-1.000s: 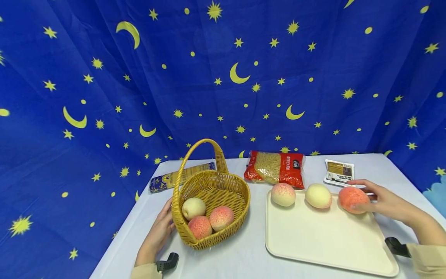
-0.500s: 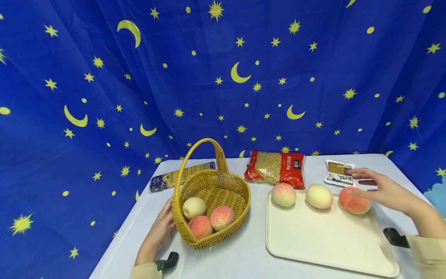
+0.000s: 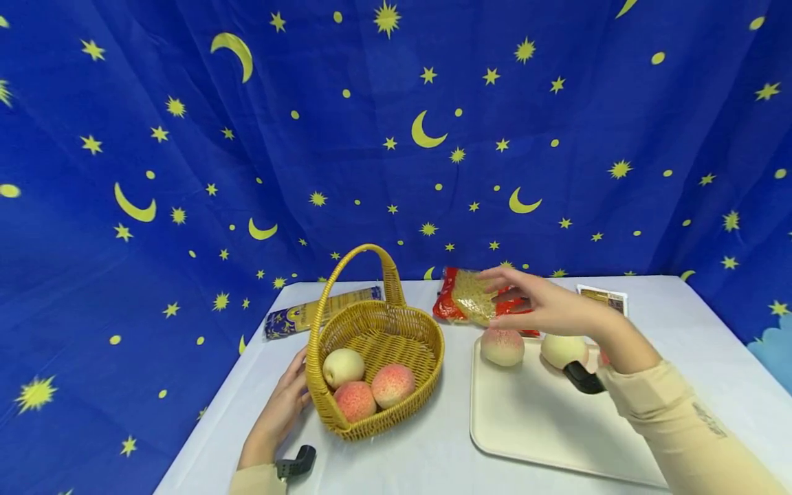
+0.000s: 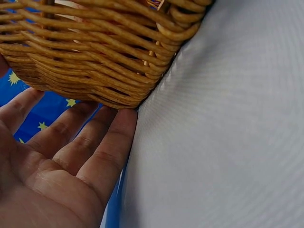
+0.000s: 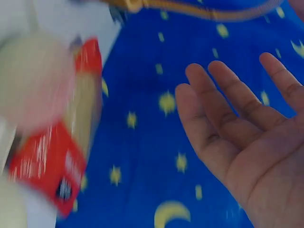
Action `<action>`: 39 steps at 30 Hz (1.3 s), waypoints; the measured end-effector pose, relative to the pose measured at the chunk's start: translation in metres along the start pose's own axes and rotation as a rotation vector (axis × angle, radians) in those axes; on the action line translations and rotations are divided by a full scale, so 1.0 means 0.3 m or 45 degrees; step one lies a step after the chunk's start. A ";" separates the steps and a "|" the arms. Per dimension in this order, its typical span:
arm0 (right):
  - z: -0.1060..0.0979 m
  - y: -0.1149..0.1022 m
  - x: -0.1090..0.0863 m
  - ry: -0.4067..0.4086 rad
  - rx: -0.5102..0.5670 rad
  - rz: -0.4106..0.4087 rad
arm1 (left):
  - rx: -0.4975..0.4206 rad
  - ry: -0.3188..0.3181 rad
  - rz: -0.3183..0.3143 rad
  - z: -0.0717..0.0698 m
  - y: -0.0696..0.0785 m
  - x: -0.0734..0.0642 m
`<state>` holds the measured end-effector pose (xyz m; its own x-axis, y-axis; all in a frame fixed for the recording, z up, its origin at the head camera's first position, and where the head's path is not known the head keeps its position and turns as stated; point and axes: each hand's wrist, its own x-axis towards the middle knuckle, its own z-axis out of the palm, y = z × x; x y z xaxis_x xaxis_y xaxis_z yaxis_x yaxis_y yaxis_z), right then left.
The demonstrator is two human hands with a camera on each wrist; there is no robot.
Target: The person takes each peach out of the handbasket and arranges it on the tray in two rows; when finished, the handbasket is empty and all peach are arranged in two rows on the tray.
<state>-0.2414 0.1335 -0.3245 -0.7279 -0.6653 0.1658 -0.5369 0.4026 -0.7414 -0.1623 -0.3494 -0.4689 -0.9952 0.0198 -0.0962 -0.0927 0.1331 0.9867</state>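
My left hand (image 3: 281, 405) rests against the left side of a yellow wicker basket (image 3: 427, 371); in the left wrist view its extended fingertips touch the woven wall (image 4: 95, 57) low down. Inside the basket lie a pale peach (image 3: 344, 368) and two pinkish ones, a front peach (image 3: 355, 403) and a right peach (image 3: 393, 386). My right hand (image 3: 544, 302) is in the air with fingers spread, holding nothing. Beneath it, on a cream tray (image 3: 526, 419), sit a pink-tipped peach (image 3: 502, 348) and a pale yellow peach (image 3: 559, 351). A third, red peach is mostly hidden behind my right forearm.
A red bag of pasta (image 3: 464, 297) lies behind the tray, partly covered by my right hand. A long blue and yellow pack (image 3: 291, 322) is behind the basket. At the back right lies a small white and brown packet (image 3: 603, 297). A blue star-patterned curtain (image 3: 371, 137) closes the back.
My right hand has let go of the red peach on the tray, risen and swung left over the pink-tipped peach. The left hand and basket stay put.
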 end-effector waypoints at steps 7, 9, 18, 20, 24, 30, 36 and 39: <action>0.164 -0.051 0.218 -0.303 0.080 0.047 | 0.004 0.007 -0.016 0.005 0.009 0.003; 0.210 -0.063 0.270 -0.381 0.057 0.056 | 0.002 0.007 -0.019 0.003 0.011 0.003; 0.357 -0.090 0.419 -0.640 -0.030 0.249 | -0.026 0.011 -0.020 0.004 0.005 0.003; 0.374 -0.095 0.435 -0.692 0.016 0.318 | -0.030 0.014 -0.021 0.006 0.002 0.004; 0.394 -0.107 0.456 -0.725 0.091 0.424 | -0.033 0.027 -0.020 0.010 0.002 0.004; 0.422 -0.114 0.474 -0.780 0.138 0.538 | -0.033 0.028 -0.015 0.011 0.006 0.003; 0.447 -0.121 0.483 -0.827 0.147 0.581 | -0.031 0.035 -0.018 0.006 0.008 0.000; 0.455 -0.123 0.486 -0.834 0.161 0.604 | -0.039 0.023 -0.015 0.003 0.006 -0.001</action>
<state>-0.2696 -0.0642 -0.3618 -0.4474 -0.6905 -0.5684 -0.1538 0.6855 -0.7117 -0.1621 -0.3483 -0.4673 -0.9944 0.0006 -0.1060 -0.1054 0.1029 0.9891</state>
